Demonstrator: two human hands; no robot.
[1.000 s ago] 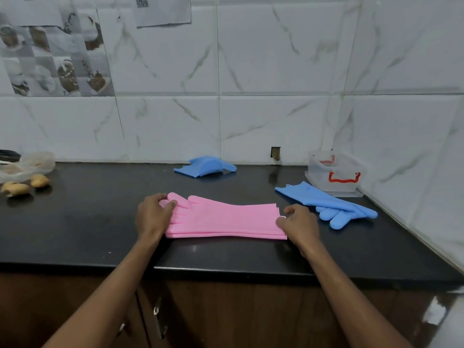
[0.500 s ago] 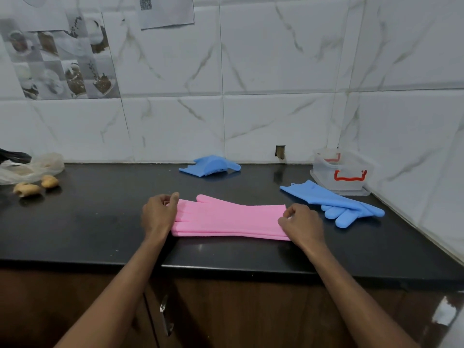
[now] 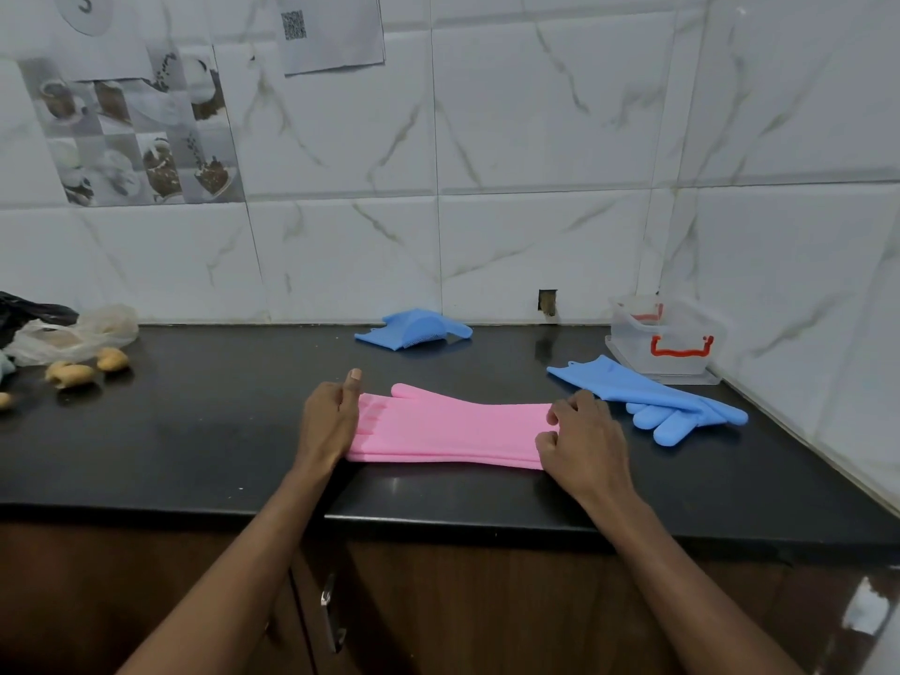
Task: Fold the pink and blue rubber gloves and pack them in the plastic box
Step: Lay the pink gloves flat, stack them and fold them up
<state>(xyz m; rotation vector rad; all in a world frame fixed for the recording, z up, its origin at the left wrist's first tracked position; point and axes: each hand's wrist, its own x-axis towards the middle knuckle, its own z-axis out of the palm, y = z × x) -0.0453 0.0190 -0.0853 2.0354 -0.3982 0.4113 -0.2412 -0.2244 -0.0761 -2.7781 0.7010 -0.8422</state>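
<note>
Pink gloves (image 3: 453, 431): left hand (image 3: 328, 423) thumb newly raised, grip clamped on fingertips; right hand (image 3: 584, 440) grip pinching cuff. I expect fold next.

1. Glossy black stone table (image 3: 195, 431) below white marble-veined wall tiles (image 3: 535, 138)
2. Crumpled clear plastic bag (image 3: 73, 336) far left, yellow-brown lumps (image 3: 70, 374) just beside it
3. Grey paper sheet with QR code (image 3: 333, 31) on the wall
4. Brown wooden cabinet (image 3: 438, 616), metal handle (image 3: 330, 611)
</note>
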